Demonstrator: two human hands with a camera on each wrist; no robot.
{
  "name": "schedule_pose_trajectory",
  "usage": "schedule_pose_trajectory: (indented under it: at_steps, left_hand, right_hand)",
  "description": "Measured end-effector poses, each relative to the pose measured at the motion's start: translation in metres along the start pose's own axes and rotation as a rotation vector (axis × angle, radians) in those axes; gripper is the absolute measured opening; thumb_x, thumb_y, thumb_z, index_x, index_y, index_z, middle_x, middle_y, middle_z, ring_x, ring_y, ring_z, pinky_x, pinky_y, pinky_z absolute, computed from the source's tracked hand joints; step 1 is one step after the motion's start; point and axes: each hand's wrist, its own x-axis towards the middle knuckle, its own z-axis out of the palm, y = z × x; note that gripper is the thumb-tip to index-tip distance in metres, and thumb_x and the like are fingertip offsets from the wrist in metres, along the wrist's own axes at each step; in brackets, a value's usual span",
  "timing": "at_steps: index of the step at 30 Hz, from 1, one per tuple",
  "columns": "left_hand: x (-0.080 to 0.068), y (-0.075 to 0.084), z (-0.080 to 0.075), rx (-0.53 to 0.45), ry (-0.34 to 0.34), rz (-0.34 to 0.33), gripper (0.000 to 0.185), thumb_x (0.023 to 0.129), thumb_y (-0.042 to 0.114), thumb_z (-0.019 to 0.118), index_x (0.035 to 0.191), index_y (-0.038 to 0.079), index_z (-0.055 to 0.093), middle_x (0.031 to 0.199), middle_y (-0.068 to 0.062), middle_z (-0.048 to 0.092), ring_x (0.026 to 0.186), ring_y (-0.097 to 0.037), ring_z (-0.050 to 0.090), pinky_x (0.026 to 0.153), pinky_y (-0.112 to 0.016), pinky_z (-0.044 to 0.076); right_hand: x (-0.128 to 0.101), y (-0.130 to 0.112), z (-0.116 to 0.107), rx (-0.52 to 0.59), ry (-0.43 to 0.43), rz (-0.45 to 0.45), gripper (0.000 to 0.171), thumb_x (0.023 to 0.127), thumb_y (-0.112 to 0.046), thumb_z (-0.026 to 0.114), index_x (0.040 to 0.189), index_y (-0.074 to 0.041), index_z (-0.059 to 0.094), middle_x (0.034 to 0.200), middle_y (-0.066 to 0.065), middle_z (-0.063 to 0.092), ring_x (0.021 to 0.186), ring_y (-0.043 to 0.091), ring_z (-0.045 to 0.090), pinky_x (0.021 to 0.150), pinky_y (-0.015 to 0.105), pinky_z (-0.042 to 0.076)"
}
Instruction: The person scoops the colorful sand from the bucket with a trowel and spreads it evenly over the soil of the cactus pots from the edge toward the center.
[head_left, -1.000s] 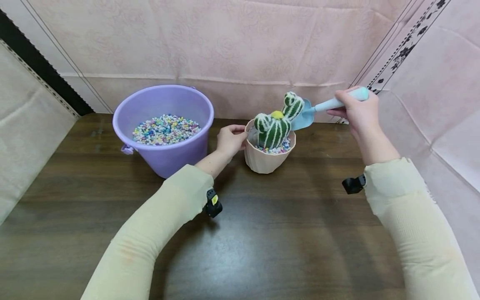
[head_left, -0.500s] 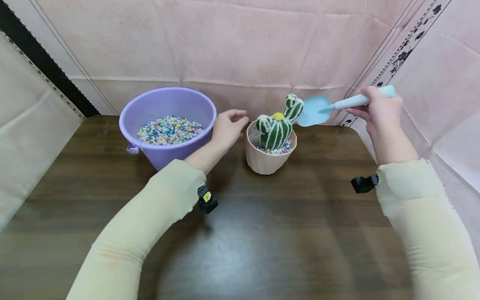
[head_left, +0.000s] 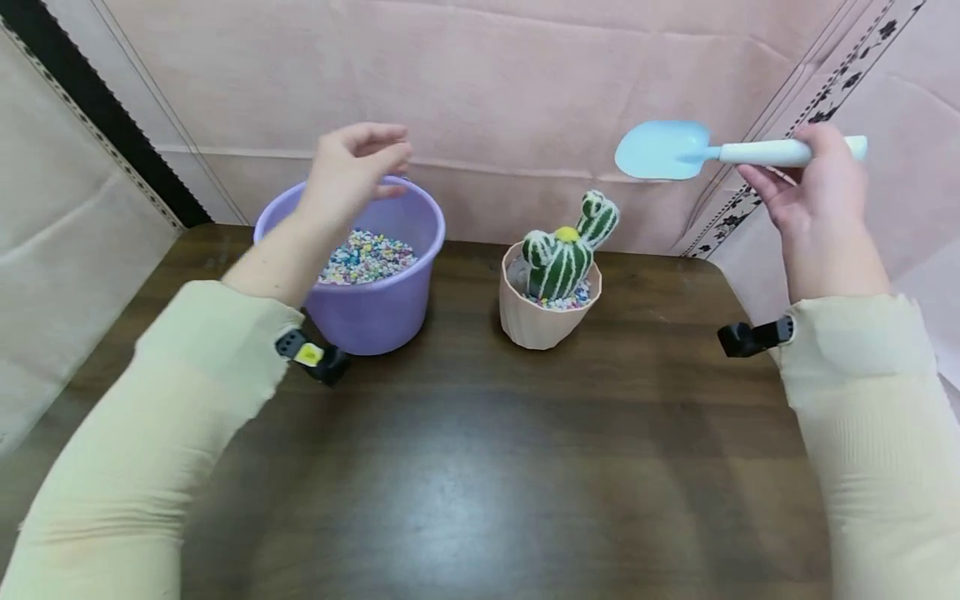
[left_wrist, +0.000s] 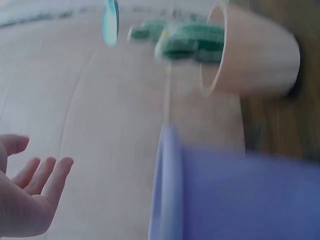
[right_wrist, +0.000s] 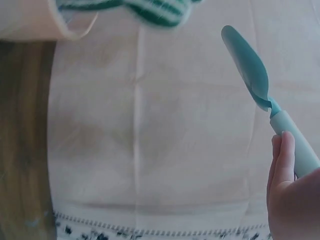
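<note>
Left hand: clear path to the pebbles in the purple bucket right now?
Probably yes. The left hand hovers empty above the open purple bucket, and nothing covers the pebbles.

Staged tabletop booth: pink cloth backdrop (head_left: 525, 92), wooden table (head_left: 480, 467).

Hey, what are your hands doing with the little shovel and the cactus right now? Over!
Right hand grips blue shovel, raised above cactus pot. Left hand open, empty, above purple bucket. Nothing between shovel and pot.
</note>
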Motion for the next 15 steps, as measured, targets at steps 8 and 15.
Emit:
schedule_pose_trajectory:
  at_steps: [8,15]
  left_hand:
    - [0.002,-0.019,-0.067,-0.010,0.098,-0.062,0.057,0.083,0.014,0.070,0.135,0.010,0.049,0.139,-0.009,0.050,0.116,-0.016,0.056,0.070,-0.013,0.055]
    - [0.000,-0.047,-0.112,0.111,0.194,-0.173,0.068,0.083,0.027,0.070,0.142,0.015,0.040,0.146,-0.004,0.042,0.121,-0.014,0.053,0.075,-0.011,0.053]
  right_hand:
    - [-0.007,0.041,0.051,-0.098,-0.076,0.040,0.021,0.082,-0.001,0.064,0.091,-0.014,0.050,0.099,0.009,0.052,0.092,0.032,0.061,0.081,0.044,0.058]
    - [-0.024,0.112,0.086,-0.278,-0.203,0.016,0.013,0.083,0.000,0.061,0.083,-0.006,0.050,0.088,0.013,0.054,0.075,0.031,0.061,0.061,0.040,0.060]
